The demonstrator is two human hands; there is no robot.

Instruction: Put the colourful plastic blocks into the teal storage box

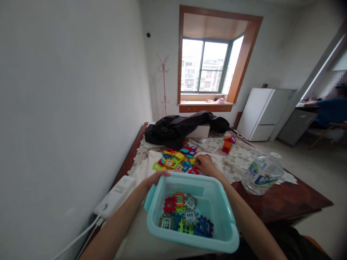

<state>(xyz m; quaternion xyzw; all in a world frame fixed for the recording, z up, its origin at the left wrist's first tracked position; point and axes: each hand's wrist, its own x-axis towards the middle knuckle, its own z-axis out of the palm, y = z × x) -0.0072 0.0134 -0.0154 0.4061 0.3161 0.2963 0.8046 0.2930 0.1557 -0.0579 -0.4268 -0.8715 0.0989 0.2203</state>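
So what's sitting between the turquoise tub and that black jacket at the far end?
In the head view, a pile of colourful blocks lies between the tub and jacket; the right hand touches it.
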